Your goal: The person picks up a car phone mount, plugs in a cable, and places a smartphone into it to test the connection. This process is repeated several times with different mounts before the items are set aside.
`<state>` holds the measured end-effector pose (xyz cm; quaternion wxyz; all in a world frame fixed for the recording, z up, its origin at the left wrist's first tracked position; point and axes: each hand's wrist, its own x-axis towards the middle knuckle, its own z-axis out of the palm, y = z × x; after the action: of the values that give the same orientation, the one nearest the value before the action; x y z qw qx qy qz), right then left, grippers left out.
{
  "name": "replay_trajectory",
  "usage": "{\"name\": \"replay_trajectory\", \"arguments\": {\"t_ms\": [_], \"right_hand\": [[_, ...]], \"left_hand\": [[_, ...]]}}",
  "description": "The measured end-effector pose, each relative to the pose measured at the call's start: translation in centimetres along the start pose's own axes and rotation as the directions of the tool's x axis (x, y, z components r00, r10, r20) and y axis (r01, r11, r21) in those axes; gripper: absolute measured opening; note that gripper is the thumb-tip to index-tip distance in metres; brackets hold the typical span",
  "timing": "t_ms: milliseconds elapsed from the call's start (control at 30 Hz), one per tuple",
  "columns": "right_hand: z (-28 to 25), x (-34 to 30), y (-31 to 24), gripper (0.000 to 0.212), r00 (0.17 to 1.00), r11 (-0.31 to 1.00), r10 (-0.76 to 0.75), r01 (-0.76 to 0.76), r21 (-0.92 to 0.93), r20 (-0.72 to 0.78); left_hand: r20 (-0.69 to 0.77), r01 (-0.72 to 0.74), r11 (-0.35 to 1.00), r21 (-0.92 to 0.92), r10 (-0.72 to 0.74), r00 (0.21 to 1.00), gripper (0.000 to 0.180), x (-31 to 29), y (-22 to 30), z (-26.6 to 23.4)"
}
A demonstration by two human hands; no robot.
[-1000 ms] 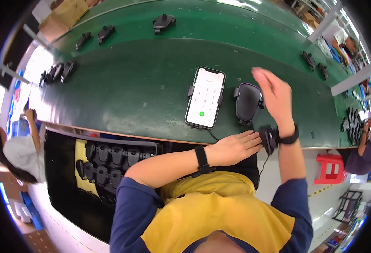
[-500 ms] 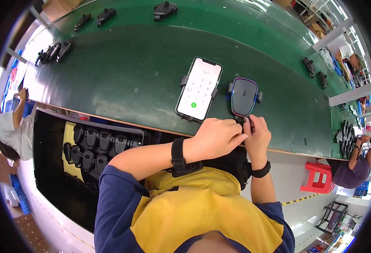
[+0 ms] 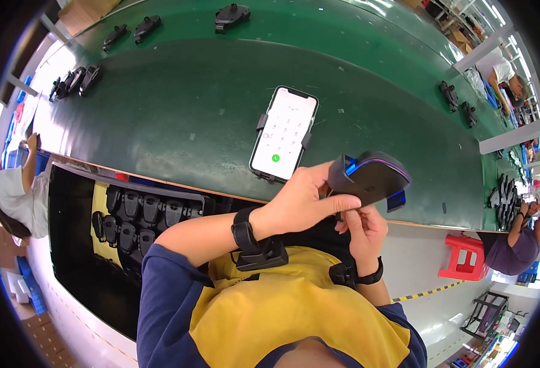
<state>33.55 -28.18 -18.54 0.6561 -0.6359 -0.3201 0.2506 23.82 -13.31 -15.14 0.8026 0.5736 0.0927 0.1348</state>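
Note:
My left hand [image 3: 307, 199] grips a black phone charging holder [image 3: 377, 179] by its near end, thumb along the edge. The holder is raised and tilted above the table's near edge, with purple and blue light along its rim and side arms. Just below it my right hand [image 3: 367, 238] has thumb and fingers pinched together close to the holder's underside; what they hold is hidden. To the left, a phone [image 3: 285, 132] with a lit dial pad lies face up in another holder, whose dark side arm [image 3: 262, 122] clasps its edge.
Several black holders lie along the far and left parts of the green table [image 3: 178, 110]. A black bin [image 3: 74, 245] below its near edge contains more holders in a tray. At right are a stack of dark parts [image 3: 504, 201], a red stool [image 3: 462, 257] and co-workers.
The charging holder was lying on the table and is now lifted and tilted in my left hand. My right hand has drawn down and nearer to my body. The phone stays on the table.

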Motion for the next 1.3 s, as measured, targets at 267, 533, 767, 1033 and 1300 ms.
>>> {"name": "replay_trajectory", "arguments": {"t_ms": [267, 533, 767, 1033, 1300], "right_hand": [[-0.8, 0.2, -0.8, 0.011, 0.99, 0.983, -0.083, 0.1, -0.155, 0.113], [0.8, 0.9, -2.2, 0.011, 0.997, 1.0, -0.03, 0.029, 0.009, 0.071], [0.3, 0.9, -3.2, 0.011, 0.987, 0.99, 0.111, -0.12, 0.07, 0.115], [0.2, 1.3, -3.1, 0.011, 0.979, 0.989, -0.104, 0.121, -0.088, 0.177], [-0.6, 1.6, -3.1, 0.009, 0.953, 0.991, -0.12, 0.13, -0.016, 0.278]], "left_hand": [[-0.04, 0.051, 0.98, -0.193, -0.059, 0.997, 0.025, 0.2, -0.7, 0.0], [-0.143, -0.036, 0.96, -0.276, -0.004, 0.99, 0.023, -0.4, 0.6, 0.4], [-0.198, -0.008, 0.943, -0.332, -0.062, 0.978, 0.024, -0.6, 1.0, 1.1], [-0.227, -0.018, 0.981, -0.195, -0.027, 0.973, 0.039, -1.0, 0.7, 0.6], [-0.24, -0.024, 0.968, -0.25, -0.038, 0.97, 0.04, -1.1, 1.6, 1.9]]}}
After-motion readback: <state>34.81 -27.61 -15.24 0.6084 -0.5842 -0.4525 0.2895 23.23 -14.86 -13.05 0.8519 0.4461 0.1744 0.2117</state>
